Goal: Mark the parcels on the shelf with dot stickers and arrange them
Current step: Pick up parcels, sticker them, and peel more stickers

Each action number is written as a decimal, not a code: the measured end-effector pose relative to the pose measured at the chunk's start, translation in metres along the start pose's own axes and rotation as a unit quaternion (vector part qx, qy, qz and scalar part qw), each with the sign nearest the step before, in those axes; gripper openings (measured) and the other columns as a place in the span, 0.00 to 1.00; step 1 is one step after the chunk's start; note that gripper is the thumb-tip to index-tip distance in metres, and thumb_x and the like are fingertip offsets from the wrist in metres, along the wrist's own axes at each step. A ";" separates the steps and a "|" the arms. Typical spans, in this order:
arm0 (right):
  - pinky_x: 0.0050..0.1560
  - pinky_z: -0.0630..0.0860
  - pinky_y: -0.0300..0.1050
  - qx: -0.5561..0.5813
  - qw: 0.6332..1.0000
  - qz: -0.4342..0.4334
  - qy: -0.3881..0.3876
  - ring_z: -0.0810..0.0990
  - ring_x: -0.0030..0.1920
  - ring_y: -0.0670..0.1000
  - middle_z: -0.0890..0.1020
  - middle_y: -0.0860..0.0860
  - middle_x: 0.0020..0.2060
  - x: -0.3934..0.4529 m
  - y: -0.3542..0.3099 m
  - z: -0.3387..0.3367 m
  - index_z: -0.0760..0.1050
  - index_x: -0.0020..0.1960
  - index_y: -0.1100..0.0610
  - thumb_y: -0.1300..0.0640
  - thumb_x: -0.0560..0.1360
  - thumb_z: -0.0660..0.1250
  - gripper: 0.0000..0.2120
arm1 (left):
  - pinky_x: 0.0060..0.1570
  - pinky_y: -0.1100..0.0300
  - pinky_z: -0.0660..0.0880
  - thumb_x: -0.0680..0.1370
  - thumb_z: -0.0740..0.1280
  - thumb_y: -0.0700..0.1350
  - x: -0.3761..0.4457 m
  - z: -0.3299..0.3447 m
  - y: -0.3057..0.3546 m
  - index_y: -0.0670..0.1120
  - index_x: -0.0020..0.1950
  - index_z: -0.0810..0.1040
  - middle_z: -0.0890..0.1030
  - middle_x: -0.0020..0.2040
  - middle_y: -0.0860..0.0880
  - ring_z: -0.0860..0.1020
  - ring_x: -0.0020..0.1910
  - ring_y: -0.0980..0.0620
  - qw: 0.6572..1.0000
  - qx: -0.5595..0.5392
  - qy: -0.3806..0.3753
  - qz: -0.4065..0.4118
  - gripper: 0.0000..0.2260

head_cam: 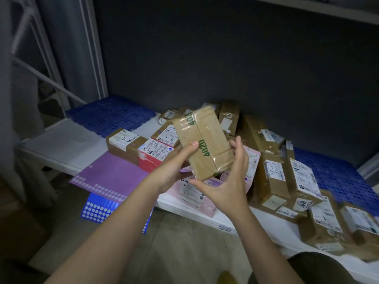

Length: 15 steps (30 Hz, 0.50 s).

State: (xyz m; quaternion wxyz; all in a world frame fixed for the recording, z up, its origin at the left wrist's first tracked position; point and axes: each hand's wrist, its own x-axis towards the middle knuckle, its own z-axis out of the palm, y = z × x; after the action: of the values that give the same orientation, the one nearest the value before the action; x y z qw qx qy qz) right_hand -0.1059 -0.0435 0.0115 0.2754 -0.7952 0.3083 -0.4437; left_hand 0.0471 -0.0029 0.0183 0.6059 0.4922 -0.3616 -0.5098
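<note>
While a taped brown parcel [203,141] printed with green figures is held up over the front edge of the white shelf [67,144], its long axis runs from the person's near right up and away to the far left, the blank taped side facing the camera. A person's left hand [174,165] grips it from the left, thumb laid on the facing side near the green print, fingers hidden behind; the right hand [227,181] cups the lower right corner, fingers spread along the right edge and thumb hooked beneath. Both hands touch it, the right one nearer its lower end. Just left of the left forearm, a purple sticker sheet [110,177] lies on a blue sticker sheet [98,208] at the shelf's front lip, so the left hand appears better placed to reach for a dot. Behind stand labelled boxes, among them a red-and-white box [153,156] bearing a blue dot; a jumbled heap of brown parcels [287,181] spreads to the right
</note>
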 end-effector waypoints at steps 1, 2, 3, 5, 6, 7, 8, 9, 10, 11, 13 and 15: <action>0.69 0.66 0.60 -0.009 1.000 0.002 0.001 0.55 0.73 0.44 0.57 0.45 0.72 -0.001 0.000 0.002 0.41 0.73 0.33 0.40 0.57 0.80 0.59 | 0.53 0.52 0.77 0.70 0.68 0.62 0.000 0.001 -0.001 0.52 0.62 0.74 0.84 0.53 0.53 0.81 0.55 0.53 1.000 -0.008 -0.003 -0.005 0.24; 0.69 0.66 0.59 -0.019 1.000 0.005 0.004 0.54 0.73 0.43 0.57 0.42 0.71 -0.003 -0.001 0.003 0.43 0.73 0.33 0.41 0.58 0.80 0.58 | 0.52 0.53 0.77 0.71 0.67 0.62 0.000 0.000 -0.002 0.52 0.63 0.74 0.84 0.53 0.53 0.81 0.54 0.53 1.000 -0.011 -0.003 -0.011 0.24; 0.69 0.66 0.57 -0.028 1.000 0.009 0.005 0.54 0.72 0.42 0.56 0.39 0.69 -0.004 0.001 0.006 0.45 0.73 0.34 0.42 0.59 0.79 0.56 | 0.52 0.53 0.77 0.71 0.66 0.63 0.001 -0.001 -0.003 0.52 0.64 0.74 0.83 0.54 0.52 0.80 0.56 0.53 1.000 -0.010 -0.004 -0.014 0.26; 0.66 0.69 0.48 -0.008 1.000 0.022 0.019 0.58 0.71 0.42 0.58 0.38 0.67 -0.004 0.003 0.009 0.50 0.74 0.40 0.44 0.61 0.79 0.51 | 0.57 0.51 0.74 0.69 0.66 0.68 0.001 -0.002 -0.006 0.53 0.68 0.70 0.81 0.58 0.50 0.79 0.58 0.50 1.000 -0.004 -0.009 -0.013 0.33; 0.62 0.72 0.44 0.044 0.997 0.045 0.035 0.60 0.71 0.43 0.61 0.40 0.67 -0.003 0.005 0.009 0.54 0.74 0.42 0.47 0.63 0.78 0.48 | 0.58 0.51 0.73 0.66 0.66 0.71 0.001 -0.004 -0.007 0.53 0.68 0.69 0.80 0.57 0.48 0.78 0.57 0.48 1.000 -0.008 -0.004 -0.013 0.36; 0.57 0.75 0.40 0.127 0.987 0.081 0.054 0.64 0.70 0.45 0.63 0.42 0.67 -0.002 0.007 0.007 0.57 0.72 0.44 0.50 0.65 0.78 0.43 | 0.56 0.51 0.73 0.64 0.67 0.72 0.001 -0.007 -0.009 0.53 0.67 0.69 0.78 0.54 0.47 0.76 0.54 0.48 1.000 -0.019 0.011 -0.013 0.37; 0.55 0.77 0.39 0.201 0.970 0.121 0.068 0.67 0.69 0.47 0.66 0.44 0.67 -0.002 0.010 0.004 0.60 0.70 0.43 0.51 0.67 0.76 0.37 | 0.54 0.51 0.74 0.64 0.68 0.71 0.001 -0.010 -0.010 0.52 0.64 0.70 0.77 0.51 0.45 0.74 0.52 0.47 0.999 -0.029 0.034 -0.008 0.35; 0.56 0.78 0.42 0.251 0.952 0.161 0.075 0.70 0.67 0.48 0.68 0.44 0.66 -0.002 0.013 0.002 0.63 0.68 0.40 0.48 0.68 0.74 0.32 | 0.51 0.53 0.74 0.64 0.68 0.68 0.000 -0.012 -0.012 0.51 0.59 0.71 0.78 0.48 0.47 0.74 0.50 0.48 0.998 -0.035 0.054 -0.002 0.30; 0.59 0.78 0.47 0.273 0.939 0.196 0.069 0.73 0.66 0.49 0.71 0.46 0.66 -0.002 0.017 0.001 0.65 0.65 0.37 0.42 0.67 0.72 0.29 | 0.50 0.55 0.75 0.65 0.68 0.65 -0.001 -0.014 -0.014 0.51 0.55 0.71 0.80 0.46 0.50 0.75 0.49 0.50 0.997 -0.036 0.062 -0.003 0.26; 0.60 0.77 0.51 0.295 0.928 0.223 0.052 0.75 0.64 0.50 0.73 0.48 0.66 -0.002 0.022 0.003 0.67 0.63 0.37 0.37 0.65 0.68 0.28 | 0.49 0.55 0.76 0.65 0.68 0.62 -0.003 -0.014 -0.015 0.52 0.54 0.71 0.82 0.45 0.54 0.77 0.48 0.52 0.997 -0.037 0.059 -0.014 0.23; 0.60 0.77 0.53 0.332 0.908 0.256 0.005 0.77 0.62 0.51 0.76 0.51 0.64 -0.002 0.030 0.007 0.69 0.66 0.43 0.35 0.63 0.66 0.33 | 0.54 0.50 0.77 0.67 0.70 0.61 -0.008 -0.016 -0.019 0.52 0.58 0.69 0.83 0.49 0.54 0.80 0.51 0.53 0.997 -0.045 0.051 -0.038 0.25; 0.61 0.76 0.51 0.343 0.894 0.286 -0.040 0.77 0.61 0.49 0.77 0.51 0.64 -0.003 0.034 0.007 0.68 0.70 0.49 0.32 0.66 0.66 0.37 | 0.56 0.46 0.77 0.69 0.71 0.60 -0.011 -0.017 -0.022 0.51 0.63 0.67 0.83 0.51 0.53 0.82 0.51 0.53 0.995 -0.049 0.080 -0.045 0.27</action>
State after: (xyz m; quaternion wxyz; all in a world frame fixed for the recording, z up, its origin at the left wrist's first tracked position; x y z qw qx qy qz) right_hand -0.1093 -0.0623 -0.0180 0.6577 -0.5461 0.3396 -0.3922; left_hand 0.0553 0.0123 -0.0061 0.6323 0.5170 -0.2647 -0.5127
